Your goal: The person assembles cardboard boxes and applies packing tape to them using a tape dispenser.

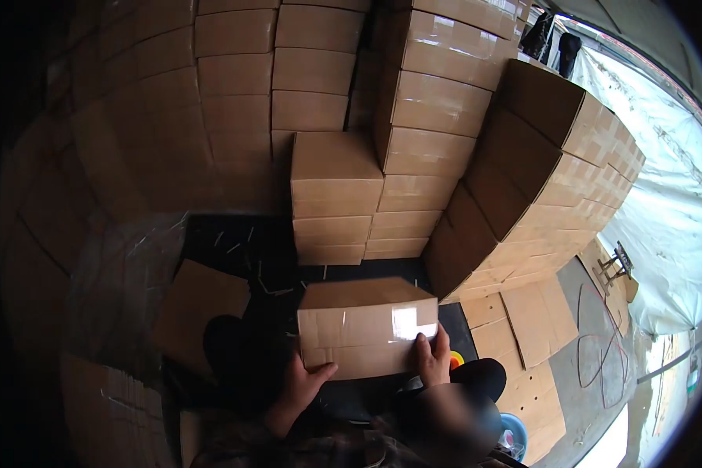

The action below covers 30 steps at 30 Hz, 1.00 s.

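A brown cardboard box (359,334) is held in front of me above my lap, with clear tape and a white label on the side facing me. My left hand (303,384) grips its lower left corner, thumb on the near face. At the right edge, my right hand (434,355) grips the box with its thumb near the white label (405,324). The other fingers of both hands are partly hidden by the box. Just beyond the right hand, a small part of a yellow and orange round object (456,359) shows.
Taped cardboard boxes (433,93) are stacked high ahead and at the left. A leaning stack (577,168) rises on the right. Flattened cardboard (538,320) covers the floor there. A blue basin (513,433) stands by my right knee, and a thin red hose (600,339) lies farther right.
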Tool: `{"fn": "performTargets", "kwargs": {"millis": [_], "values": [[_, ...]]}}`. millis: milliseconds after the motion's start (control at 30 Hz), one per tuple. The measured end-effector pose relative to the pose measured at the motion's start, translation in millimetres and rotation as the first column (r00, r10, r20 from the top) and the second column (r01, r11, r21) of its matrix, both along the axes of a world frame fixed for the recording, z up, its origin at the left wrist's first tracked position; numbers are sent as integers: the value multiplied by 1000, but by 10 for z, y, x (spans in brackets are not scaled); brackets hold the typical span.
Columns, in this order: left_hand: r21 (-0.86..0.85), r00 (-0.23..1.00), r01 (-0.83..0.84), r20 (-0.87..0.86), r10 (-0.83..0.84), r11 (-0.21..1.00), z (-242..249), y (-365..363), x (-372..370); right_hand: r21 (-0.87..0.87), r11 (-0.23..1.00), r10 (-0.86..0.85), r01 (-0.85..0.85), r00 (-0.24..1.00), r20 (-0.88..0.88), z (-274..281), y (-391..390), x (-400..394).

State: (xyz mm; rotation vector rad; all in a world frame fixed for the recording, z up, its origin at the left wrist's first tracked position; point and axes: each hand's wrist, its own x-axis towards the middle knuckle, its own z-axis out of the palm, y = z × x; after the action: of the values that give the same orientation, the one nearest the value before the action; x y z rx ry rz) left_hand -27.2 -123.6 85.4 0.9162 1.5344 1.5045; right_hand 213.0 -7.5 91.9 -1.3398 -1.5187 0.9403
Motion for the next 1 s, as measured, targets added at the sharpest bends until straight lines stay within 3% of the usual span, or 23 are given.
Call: {"fn": "performTargets", "kwargs": {"millis": [33,233,267,333,400,467,500,567,700,800,867,933,1000], "values": [[147,984,-24,-172,49,989,170,-82,-18,56,998,34,-31,998,-53,236,-58,-62],[340,987,-95,-88,132,936,902,164,-537,346,902,358,-260,896,-261,1226,220,-568],[372,962,-104,-196,188,922,1011,336,-668,356,896,378,-266,877,-295,1318,366,-681],[513,954,-137,-163,252,848,994,837,-976,447,862,304,-240,950,-76,1348,861,-834],[530,920,-89,-281,274,843,1037,1357,-1318,478,846,238,-235,970,56,1540,1331,-1039],[419,906,-65,-356,230,906,1151,1822,-1609,565,784,142,-258,960,242,1573,1861,-1207],[425,904,-64,-359,233,903,1146,2070,-1742,571,780,141,-256,961,237,1609,2056,-1304],[552,927,-5,-310,211,834,1077,2594,-1962,405,883,111,-238,943,313,1687,2440,-1469],[649,910,37,-336,243,760,982,3376,-2189,420,884,29,-205,921,388,1461,3355,-1770],[561,863,-28,-403,303,827,603,3790,-2333,350,919,93,-181,963,253,1132,3710,-1990],[406,855,-102,-432,289,908,321,4026,-2399,216,931,307,-294,951,-28,826,3817,-2059],[412,860,-117,-413,300,904,236,4111,-2405,186,915,365,-358,931,-4,790,3744,-2027],[414,861,-143,-396,319,899,148,4153,-2442,291,875,328,-387,915,233,727,3740,-1996]]}}
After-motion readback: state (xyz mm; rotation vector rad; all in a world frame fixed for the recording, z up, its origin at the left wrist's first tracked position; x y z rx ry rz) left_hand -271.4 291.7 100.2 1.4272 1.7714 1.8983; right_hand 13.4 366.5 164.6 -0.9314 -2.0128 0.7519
